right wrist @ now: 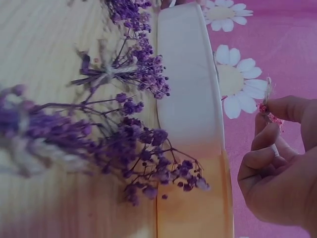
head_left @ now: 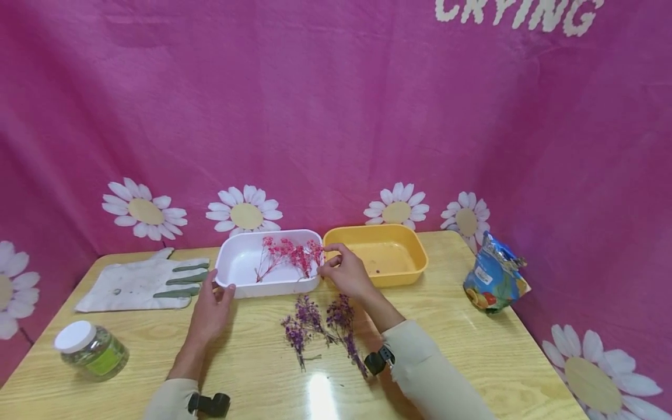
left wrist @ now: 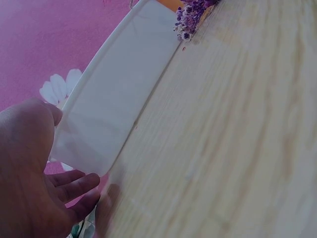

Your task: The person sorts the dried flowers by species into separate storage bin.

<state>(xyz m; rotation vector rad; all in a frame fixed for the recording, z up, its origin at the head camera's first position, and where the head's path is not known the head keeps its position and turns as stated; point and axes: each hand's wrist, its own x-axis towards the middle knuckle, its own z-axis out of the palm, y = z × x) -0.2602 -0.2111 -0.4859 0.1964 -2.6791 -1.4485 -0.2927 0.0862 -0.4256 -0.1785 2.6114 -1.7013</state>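
Note:
My left hand (head_left: 210,309) holds the front left corner of a white plastic tray (head_left: 273,288), with fingers around its end wall. In the left wrist view, the hand (left wrist: 44,173) is at the tray's corner. Inside the tray lie sprigs of pink-red dried flowers (head_left: 286,251). Over the tray's right end, my right hand (head_left: 346,271) pinches a small tied pink-red flower sprig (right wrist: 271,116) between thumb and forefinger. Bunches of purple dried flowers (head_left: 308,315) lie on the table in front of the trays, between my forearms.
A yellow tray (head_left: 417,273) adjoins the white one on the right, with small dark bits inside. Gloves (head_left: 136,286) lie at the left, behind a lidded jar (head_left: 97,353). A blue snack bag (head_left: 490,277) stands near the right edge. A pink daisy-printed cloth (head_left: 336,116) hangs behind the table.

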